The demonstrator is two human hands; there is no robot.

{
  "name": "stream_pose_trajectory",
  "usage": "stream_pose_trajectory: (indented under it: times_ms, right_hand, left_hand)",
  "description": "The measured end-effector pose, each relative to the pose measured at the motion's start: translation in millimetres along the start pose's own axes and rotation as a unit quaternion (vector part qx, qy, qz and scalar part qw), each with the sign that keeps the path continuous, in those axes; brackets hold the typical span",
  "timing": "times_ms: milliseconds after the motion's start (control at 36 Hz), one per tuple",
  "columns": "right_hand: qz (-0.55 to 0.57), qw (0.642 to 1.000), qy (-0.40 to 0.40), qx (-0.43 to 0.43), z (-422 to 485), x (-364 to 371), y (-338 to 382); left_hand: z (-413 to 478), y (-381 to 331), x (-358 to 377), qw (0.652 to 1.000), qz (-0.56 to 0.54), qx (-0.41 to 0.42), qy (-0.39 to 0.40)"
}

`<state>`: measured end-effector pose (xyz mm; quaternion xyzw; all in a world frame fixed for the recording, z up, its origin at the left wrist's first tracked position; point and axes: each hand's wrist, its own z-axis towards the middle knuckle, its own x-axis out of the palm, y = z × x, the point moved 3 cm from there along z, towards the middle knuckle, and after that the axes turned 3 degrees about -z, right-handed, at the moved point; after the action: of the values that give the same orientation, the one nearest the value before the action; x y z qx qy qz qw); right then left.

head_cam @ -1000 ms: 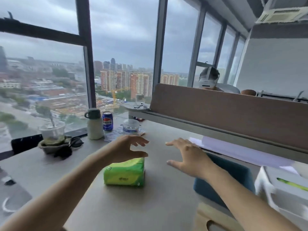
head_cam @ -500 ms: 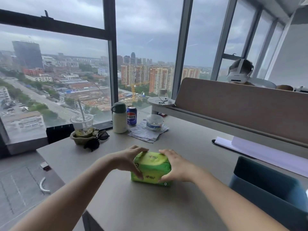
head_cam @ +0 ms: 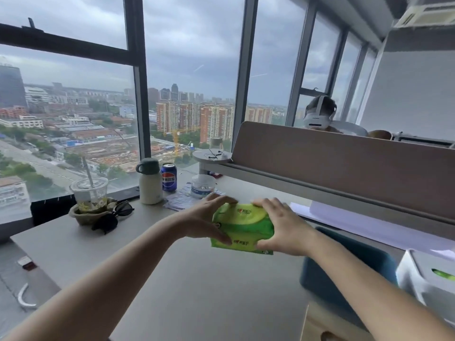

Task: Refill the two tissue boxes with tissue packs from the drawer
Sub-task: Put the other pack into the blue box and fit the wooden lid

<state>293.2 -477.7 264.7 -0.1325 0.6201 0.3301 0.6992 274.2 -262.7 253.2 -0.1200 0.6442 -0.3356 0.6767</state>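
A green tissue pack (head_cam: 242, 227) is held between both my hands over the grey desk (head_cam: 197, 291), tilted so its top faces me. My left hand (head_cam: 204, 219) grips its left end and my right hand (head_cam: 283, 227) grips its right end. A blue tissue box (head_cam: 344, 271) stands at the right on the desk, below my right forearm. Beside it at the far right is a white tissue box (head_cam: 423, 279) with a green pack showing through its slot. No drawer is in view.
At the desk's far left stand a plastic cup with a straw (head_cam: 89, 193), sunglasses (head_cam: 115, 215), a white flask (head_cam: 149, 183), a cola can (head_cam: 169, 177) and a small tub (head_cam: 202, 185). A brown partition (head_cam: 344, 168) runs along the right, with a person in a headset behind it.
My hands went from hovering over the pack to gripping it at both ends, and now they have lifted it off the desk and tilted it. The camera view shifted.
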Motion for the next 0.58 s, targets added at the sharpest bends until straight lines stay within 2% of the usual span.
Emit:
stream_pose_trajectory:
  times_ms: [222,361,583]
  right_hand:
    - [-0.003,0.997,-0.063,0.047,-65.8,-61.6,-61.7]
    - [0.009,0.992,-0.085,0.09,-98.3,-76.4,-103.4]
    - [0.034,0.989,-0.072,0.123,-131.0,-68.6,-150.6]
  left_hand:
    - [50.7,-80.4,38.6,0.991,-0.038,0.129,-0.025]
    - [86.8,-115.5,70.1,0.983,-0.055,0.177,0.002]
    - [126.0,-135.8,109.8,0.98,-0.075,0.171,0.072]
